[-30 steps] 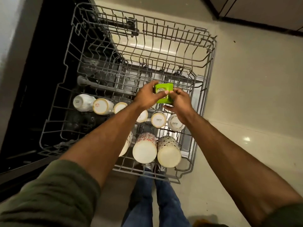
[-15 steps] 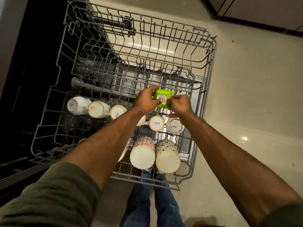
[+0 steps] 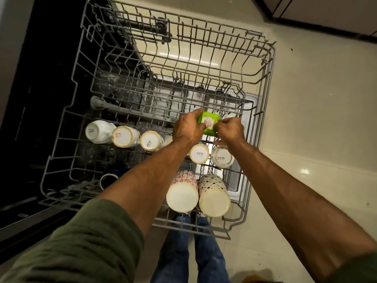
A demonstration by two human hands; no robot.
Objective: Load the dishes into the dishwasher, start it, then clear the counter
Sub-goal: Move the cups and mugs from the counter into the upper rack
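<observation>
Near in the rack [image 3: 268,82], two mugs [image 3: 182,193] stand upside down, with a row of small cups [image 3: 200,154] beyond. Just past these, mid-right, the left hand [image 3: 188,127] curls round the green cup [image 3: 209,122] and the right hand [image 3: 230,130] pinches its right edge. It looks like light, stiff plastic, best gripped by its walls.

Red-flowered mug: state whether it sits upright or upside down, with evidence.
Upside down: the red-flowered mug shows its flat closed base upward, in the rack.
</observation>
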